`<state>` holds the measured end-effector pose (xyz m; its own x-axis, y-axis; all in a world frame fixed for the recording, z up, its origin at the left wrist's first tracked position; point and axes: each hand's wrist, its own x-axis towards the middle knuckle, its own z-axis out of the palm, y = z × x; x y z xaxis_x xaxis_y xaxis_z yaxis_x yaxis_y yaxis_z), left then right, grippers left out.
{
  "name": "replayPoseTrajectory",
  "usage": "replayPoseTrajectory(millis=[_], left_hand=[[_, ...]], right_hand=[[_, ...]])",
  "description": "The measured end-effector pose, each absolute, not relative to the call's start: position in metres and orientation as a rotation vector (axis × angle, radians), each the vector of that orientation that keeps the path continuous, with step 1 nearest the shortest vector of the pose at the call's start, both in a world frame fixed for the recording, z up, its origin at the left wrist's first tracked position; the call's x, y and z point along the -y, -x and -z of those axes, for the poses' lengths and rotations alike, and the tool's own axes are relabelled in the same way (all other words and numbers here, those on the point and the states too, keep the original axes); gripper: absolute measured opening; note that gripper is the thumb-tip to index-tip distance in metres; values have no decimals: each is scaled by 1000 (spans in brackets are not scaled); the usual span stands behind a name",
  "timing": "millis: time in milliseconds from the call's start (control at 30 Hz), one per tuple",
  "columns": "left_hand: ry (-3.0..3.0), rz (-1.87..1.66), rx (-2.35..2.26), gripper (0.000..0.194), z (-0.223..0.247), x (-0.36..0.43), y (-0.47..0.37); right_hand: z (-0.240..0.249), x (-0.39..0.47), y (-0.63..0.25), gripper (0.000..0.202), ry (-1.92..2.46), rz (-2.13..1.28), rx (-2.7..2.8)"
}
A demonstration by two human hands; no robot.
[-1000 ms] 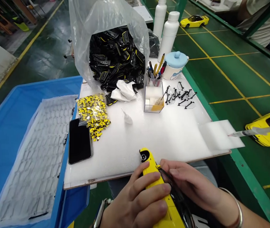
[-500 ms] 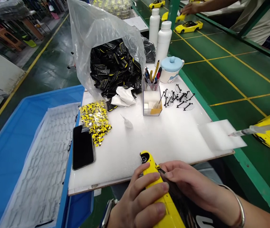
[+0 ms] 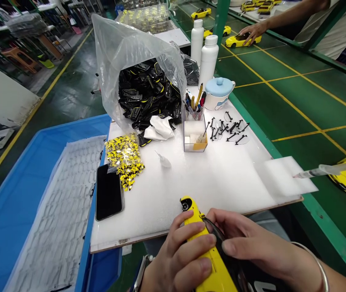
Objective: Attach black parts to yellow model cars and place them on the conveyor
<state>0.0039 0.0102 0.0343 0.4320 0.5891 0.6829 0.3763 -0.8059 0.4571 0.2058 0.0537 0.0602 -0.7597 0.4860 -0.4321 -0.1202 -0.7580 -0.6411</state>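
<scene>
A yellow model car body (image 3: 214,263) with black windows is held at the table's near edge, tilted on its side. My left hand (image 3: 185,253) wraps its fingers over the yellow side. On the right, my right hand (image 3: 249,243) rests against the dark window area, thumb on the glass and fingertips by a small yellow mirror (image 3: 202,216). Whether those fingertips grip anything is hidden. A small white nozzle bottle (image 3: 164,161) lies on the white foam sheet (image 3: 173,186) beyond the car.
Left are a phone (image 3: 109,192), yellow parts (image 3: 126,158) and a blue bin (image 3: 54,136). Behind stand a bag of black parts (image 3: 148,91), a clear box (image 3: 195,136) and white bottles (image 3: 208,59). Right, a syringe (image 3: 319,171) lies on foam. Another person's hand (image 3: 254,32) touches a yellow car.
My right thumb has moved down and right along the dark window, away from the mirror. The other person's hand has come onto a yellow car on the green surface. The view has shifted slightly.
</scene>
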Motion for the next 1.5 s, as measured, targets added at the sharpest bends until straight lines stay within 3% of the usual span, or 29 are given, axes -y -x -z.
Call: replayPoseTrajectory(millis=[133, 367, 533, 700, 800, 933, 1000, 1067, 1100, 1167, 1267, 1500], left_hand=[[-2434, -1315, -842, 16, -35, -11, -6], [-2514, -1263, -814, 34, -45, -17, -17], [-2927, -1286, -682, 26, -67, -40, -36], [-3155, -1144, -431, 40, -77, -54, -67], [-3079, -1104, -476, 44, -84, -49, -81], [-2785, -981, -521, 54, -90, -31, -89], [-2535, -1323, -640, 53, -90, -23, -95], [-2006, -1929, -843, 47, -89, -20, -106], [-1699, -2027, -909, 45, -90, -20, -113], [-1236, -1866, -905, 44, -95, -25, -126], [-946, -1496, -751, 51, -104, -33, -142], [-898, -1510, -822, 46, -98, -41, -155]], right_hand=[[-50, -48, -197, 31, 973, -2390, 768], [-40, -49, -225, 36, 1304, -1956, 1073], [-51, -19, -295, 68, 981, -2330, 990], [-38, -2, -310, 104, 1007, -2124, 1112], [-31, -5, -298, 103, 971, -1970, 1062], [-37, -8, -290, 102, 1108, -1465, 1388], [-45, -8, -290, 104, 1239, -1022, 1576], [-54, -8, -289, 104, 1320, -510, 1702], [-59, -8, -289, 103, 1333, -290, 1727], [-67, -9, -287, 100, 1322, -17, 1733], [-76, -10, -284, 94, 1305, 123, 1699], [-70, -21, -288, 95, 1242, 326, 1734]])
